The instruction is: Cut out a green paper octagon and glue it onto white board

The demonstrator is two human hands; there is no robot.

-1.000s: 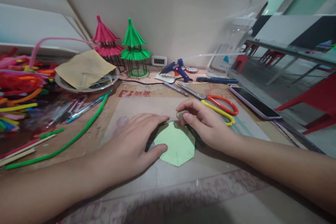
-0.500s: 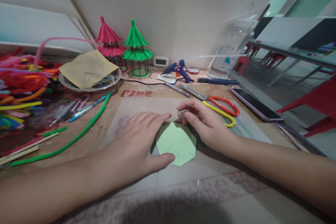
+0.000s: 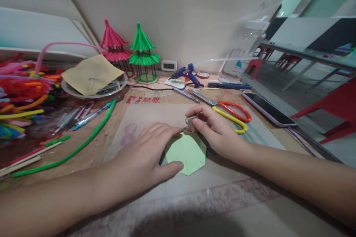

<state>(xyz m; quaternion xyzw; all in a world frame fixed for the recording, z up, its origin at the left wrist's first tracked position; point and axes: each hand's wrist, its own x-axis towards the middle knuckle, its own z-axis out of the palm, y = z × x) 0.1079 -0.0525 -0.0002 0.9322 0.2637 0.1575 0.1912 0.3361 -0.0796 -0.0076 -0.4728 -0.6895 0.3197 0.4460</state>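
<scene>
A light green many-sided paper piece (image 3: 187, 153) with short pencil marks lies flat on the mat. My left hand (image 3: 155, 148) rests over its left side, thumb and fingers spread apart, the thumb tip on the paper. At the paper's upper right edge is my right hand (image 3: 211, 127), its fingers curled and pinching a small round greyish object (image 3: 190, 120). Just beyond it lie scissors (image 3: 232, 111) with one red and one yellow handle.
Behind stand a pink pagoda (image 3: 112, 40), a green pagoda (image 3: 143, 59), a blue glue gun (image 3: 186, 74) and a small clock (image 3: 169, 65). Coloured pipe cleaners (image 3: 22, 92) and a tray (image 3: 65, 89) are left; a phone (image 3: 268, 109) lies right.
The view has shifted slightly. Both hands keep nearly the same pose around the green paper, and the small object is still in the right fingers.
</scene>
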